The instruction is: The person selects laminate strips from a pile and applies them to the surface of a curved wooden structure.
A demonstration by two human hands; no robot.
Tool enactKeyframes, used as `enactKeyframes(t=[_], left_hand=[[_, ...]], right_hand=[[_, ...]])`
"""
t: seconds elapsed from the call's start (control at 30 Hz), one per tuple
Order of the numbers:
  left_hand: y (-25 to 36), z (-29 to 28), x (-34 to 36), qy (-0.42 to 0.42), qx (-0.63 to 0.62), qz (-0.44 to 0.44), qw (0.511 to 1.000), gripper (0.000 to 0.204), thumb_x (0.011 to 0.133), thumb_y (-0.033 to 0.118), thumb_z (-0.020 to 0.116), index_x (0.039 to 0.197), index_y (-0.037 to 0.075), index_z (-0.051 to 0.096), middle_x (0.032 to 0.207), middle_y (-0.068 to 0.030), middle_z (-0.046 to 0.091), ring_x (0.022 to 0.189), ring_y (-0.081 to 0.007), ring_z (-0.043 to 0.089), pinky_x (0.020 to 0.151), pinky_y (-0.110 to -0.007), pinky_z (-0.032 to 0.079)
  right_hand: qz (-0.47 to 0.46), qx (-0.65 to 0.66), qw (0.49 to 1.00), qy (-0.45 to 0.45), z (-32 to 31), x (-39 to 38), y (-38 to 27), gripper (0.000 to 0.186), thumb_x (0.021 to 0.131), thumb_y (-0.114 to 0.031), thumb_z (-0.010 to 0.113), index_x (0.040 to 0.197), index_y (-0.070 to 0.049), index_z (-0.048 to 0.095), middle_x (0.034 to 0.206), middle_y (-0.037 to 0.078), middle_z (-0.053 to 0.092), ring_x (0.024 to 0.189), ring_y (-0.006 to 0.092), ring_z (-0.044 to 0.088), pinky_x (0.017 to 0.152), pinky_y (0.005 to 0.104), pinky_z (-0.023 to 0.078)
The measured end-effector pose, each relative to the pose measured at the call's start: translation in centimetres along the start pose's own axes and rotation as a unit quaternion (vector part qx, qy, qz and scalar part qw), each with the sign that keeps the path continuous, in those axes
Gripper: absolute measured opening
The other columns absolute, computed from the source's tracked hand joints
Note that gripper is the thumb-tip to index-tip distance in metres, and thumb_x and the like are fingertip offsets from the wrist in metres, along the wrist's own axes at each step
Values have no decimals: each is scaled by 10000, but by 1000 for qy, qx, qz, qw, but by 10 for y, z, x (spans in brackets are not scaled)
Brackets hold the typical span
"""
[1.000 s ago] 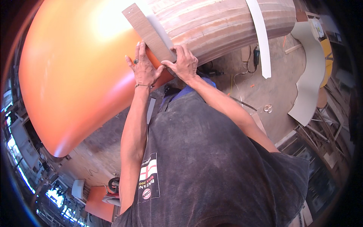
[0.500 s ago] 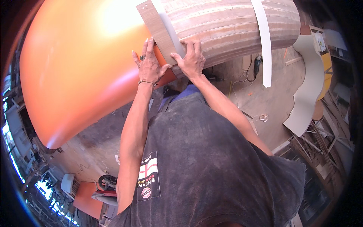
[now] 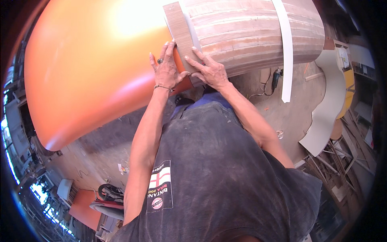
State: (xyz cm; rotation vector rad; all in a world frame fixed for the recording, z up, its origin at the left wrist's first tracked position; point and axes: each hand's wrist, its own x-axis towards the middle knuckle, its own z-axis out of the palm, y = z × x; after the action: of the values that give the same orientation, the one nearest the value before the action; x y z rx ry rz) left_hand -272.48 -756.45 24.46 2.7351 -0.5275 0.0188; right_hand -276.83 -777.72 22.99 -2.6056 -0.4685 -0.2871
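A brown wood-grain strip (image 3: 177, 28) lies across a large curved body, where a glossy orange shell (image 3: 92, 68) meets a section of bare wooden slats (image 3: 242, 36). A pale band (image 3: 190, 24) shows along the strip's right side. My left hand (image 3: 166, 71) rests on the orange shell with fingers spread, its fingertips and thumb close to the strip's left edge. My right hand (image 3: 213, 72) reaches over the strip's near end from the right, fingers apart, fingertips on its face. Neither hand grips anything.
A long white strip (image 3: 287, 52) hangs over the slats on the right. A corded power tool (image 3: 276, 76) lies on the floor below. Farther right is a wavy pale panel (image 3: 328, 88) by stacked timber. A wheel (image 3: 109, 192) and an orange panel (image 3: 85, 209) appear lower left.
My right hand's fingers have moved from the slats beside the strip onto its face. The strip looks more upright in the picture, and the whole view has shifted slightly.
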Motion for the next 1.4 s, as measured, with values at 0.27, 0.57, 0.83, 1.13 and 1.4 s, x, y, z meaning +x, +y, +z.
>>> enactKeyframes(t=[0.27,0.57,0.83,1.13,1.4], left_hand=[[-1,2,-1,-8,20,-9,1000,1466,593,491,999,1714,182,108,1733,114,192,1611,-152,250,1296,-686,98],[0,1,-3,5,7,-5,1000,1485,569,484,1007,1715,210,104,1730,115,199,1609,-152,248,1296,-690,117],[3,-2,-2,-11,13,-12,1000,1469,588,480,1004,1717,195,108,1732,110,195,1619,-150,222,1309,-673,93],[1,-1,-3,-9,4,-14,1000,1452,607,477,995,1716,138,122,1762,82,149,1643,-153,175,1305,-672,64],[-2,2,-3,7,-13,-6,1000,1485,584,473,1004,1717,105,118,1787,26,145,1657,-185,163,1289,-665,43]], right_hand=[[-18,-29,999,-41,-15,9,4,843,736,-340,871,1518,-455,581,1696,-24,441,977,200,754,762,341,639],[-14,-27,999,-26,-17,12,4,809,770,-326,865,1517,-459,584,1694,0,445,883,219,757,700,354,628],[14,-29,998,-44,-28,32,-3,803,756,-243,882,1494,-411,613,1669,13,476,905,259,756,715,401,629],[22,-53,998,-39,-19,33,-11,760,790,-289,863,1497,-423,618,1690,-23,449,845,243,777,699,374,633],[40,-21,998,-34,-14,33,-17,773,807,-265,852,1519,-418,595,1694,-13,438,842,261,780,694,381,639]])
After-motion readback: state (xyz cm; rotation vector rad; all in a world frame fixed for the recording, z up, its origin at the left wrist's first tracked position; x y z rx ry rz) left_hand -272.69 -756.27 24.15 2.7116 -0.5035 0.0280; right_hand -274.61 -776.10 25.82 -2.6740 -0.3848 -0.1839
